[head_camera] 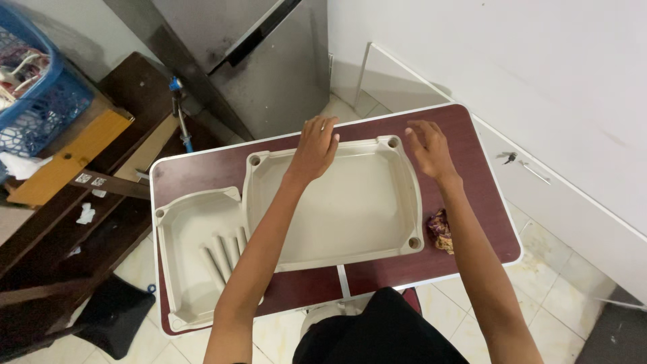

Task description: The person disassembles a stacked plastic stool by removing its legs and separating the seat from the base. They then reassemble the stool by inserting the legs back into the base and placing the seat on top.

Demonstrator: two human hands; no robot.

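A large beige plastic tray (pixel 350 216) with round holes at its corners lies on a dark red folding table (pixel 478 195). My left hand (pixel 315 145) rests with curled fingers on the tray's far rim. My right hand (pixel 428 147) hovers with fingers apart over the tray's far right corner, holding nothing. A second, smaller beige tray (pixel 185 269) with raised ribs lies to the left, touching the large one; my left forearm crosses over its right side.
A crumpled patterned cloth (pixel 441 230) lies on the table right of the large tray. A grey metal refrigerator (pixel 256 61) stands behind the table. A blue basket (pixel 34 87) sits on dark wooden furniture at left. White cabinets (pixel 573 189) stand to the right.
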